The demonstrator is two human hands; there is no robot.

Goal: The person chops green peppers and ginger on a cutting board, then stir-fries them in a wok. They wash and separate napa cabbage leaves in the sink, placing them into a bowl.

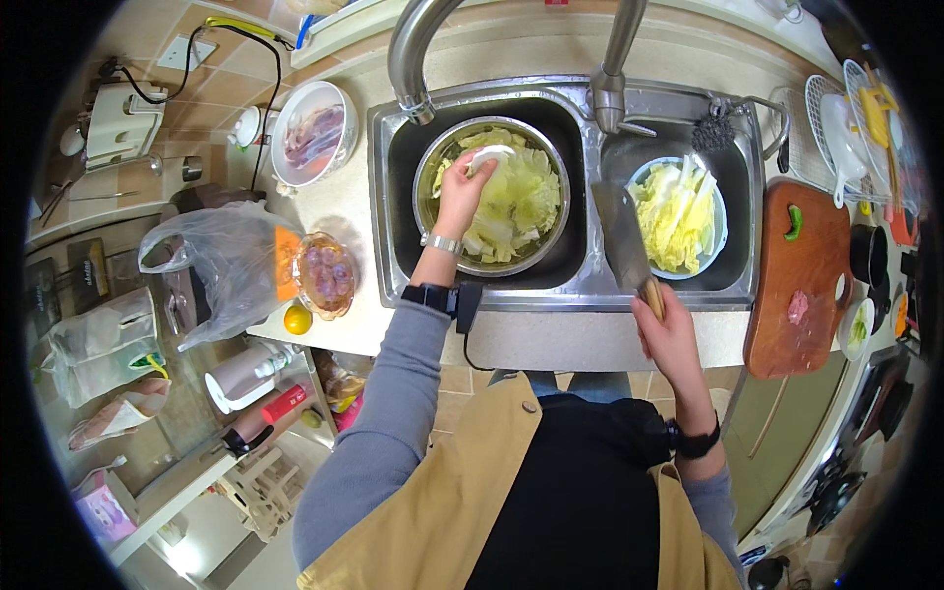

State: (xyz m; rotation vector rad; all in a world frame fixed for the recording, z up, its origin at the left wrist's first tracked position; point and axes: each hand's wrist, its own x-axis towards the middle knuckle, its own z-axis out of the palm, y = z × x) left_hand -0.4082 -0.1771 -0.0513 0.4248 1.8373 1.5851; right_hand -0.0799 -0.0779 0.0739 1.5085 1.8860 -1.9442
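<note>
Over a steel bowl (566, 214) in the left sink basin, my left hand (463, 188) pinches a white piece (493, 155), perhaps cabbage stem. The bowl holds cut cabbage leaves (527, 192), which look to be in water. My right hand (667, 332) grips the wooden handle of a cleaver (622, 236). Its wide blade points away from me, above the divider and the right basin. Beside the blade, a pale blue colander (717, 247) with yellow-green cabbage leaves (671, 214) sits in the right basin.
A steel faucet (413, 66) arches over the left basin. On the right lies a wooden cutting board (800, 273) with a green pepper piece and a bit of meat. At left stand a white bowl of meat (315, 133), a glass bowl (324, 274), an orange fruit (298, 319) and a plastic bag (214, 258).
</note>
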